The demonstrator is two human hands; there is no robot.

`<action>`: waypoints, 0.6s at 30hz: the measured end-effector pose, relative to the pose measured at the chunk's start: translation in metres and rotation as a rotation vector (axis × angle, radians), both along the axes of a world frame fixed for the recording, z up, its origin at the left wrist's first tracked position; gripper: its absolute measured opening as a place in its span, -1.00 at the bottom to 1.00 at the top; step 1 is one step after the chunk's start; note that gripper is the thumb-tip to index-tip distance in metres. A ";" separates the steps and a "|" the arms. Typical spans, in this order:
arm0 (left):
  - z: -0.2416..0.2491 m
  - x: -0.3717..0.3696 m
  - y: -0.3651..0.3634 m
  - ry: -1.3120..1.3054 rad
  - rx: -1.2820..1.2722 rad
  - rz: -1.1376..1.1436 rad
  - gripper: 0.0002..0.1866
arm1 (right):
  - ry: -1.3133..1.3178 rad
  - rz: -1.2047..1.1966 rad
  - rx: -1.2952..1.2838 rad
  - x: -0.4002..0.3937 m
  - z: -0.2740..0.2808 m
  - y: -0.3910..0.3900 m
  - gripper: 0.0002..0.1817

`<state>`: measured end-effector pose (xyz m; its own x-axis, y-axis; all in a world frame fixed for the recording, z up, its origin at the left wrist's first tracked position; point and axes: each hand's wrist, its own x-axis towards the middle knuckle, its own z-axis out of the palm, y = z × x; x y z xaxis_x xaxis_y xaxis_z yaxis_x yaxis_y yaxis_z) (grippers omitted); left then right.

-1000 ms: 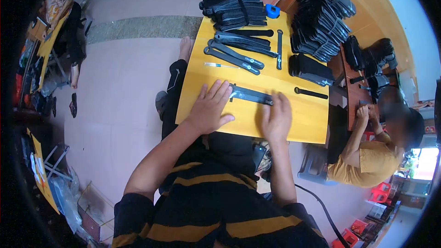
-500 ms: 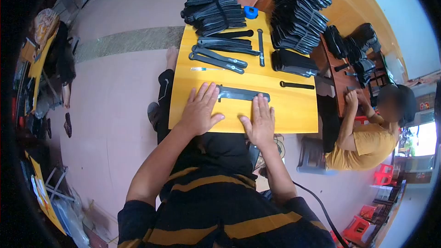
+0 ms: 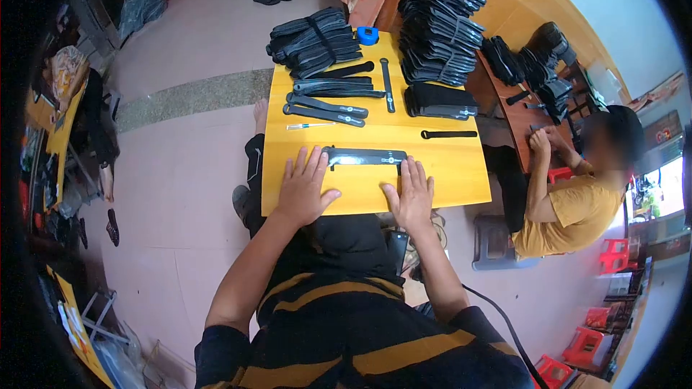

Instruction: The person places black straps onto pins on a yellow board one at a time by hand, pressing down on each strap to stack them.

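Observation:
A dark grey strap (image 3: 366, 157) with a white logo near its right end lies flat across the yellow table (image 3: 450, 180). My left hand (image 3: 303, 193) rests at the strap's left end, fingers stretched out and thumb apart. At the other end is my right hand (image 3: 412, 198), also flat, its fingertips touching or just beside the strap's edge. Neither hand grips anything. Beyond the strap lie a thin pen-like tool (image 3: 311, 126) and two looped straps with logos (image 3: 328, 109). A small black strap (image 3: 448, 134) lies to the right.
Behind are a bound strap bundle (image 3: 313, 42), a tall strap stack (image 3: 441, 29), a lower stack (image 3: 440, 101) and a blue tape measure (image 3: 367, 35). A person in a yellow shirt (image 3: 573, 212) sits at a brown table (image 3: 515, 119) on the right.
The view has tilted, so the table appears shifted left and lower. My right fingers have slid off the strap's right end, uncovering its logo. My left hand stays at the left end.

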<state>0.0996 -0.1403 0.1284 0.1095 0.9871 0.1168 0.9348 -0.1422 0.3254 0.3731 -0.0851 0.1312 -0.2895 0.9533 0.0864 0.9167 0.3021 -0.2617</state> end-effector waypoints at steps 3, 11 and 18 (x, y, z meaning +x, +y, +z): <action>0.002 -0.003 -0.005 0.024 -0.049 0.034 -0.04 | 0.011 0.005 0.020 0.001 -0.001 0.000 -0.12; 0.018 0.004 -0.042 -0.152 0.055 0.020 -0.17 | 0.110 -0.082 0.113 0.036 0.002 0.055 -0.29; 0.035 0.042 -0.072 -0.272 0.116 -0.131 -0.27 | 0.070 -0.085 0.152 0.051 -0.006 0.106 -0.34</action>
<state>0.1415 -0.2120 0.1638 0.1837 0.9452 0.2699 0.7870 -0.3059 0.5357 0.4240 0.0210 0.1253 -0.1963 0.9487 0.2480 0.9219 0.2647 -0.2830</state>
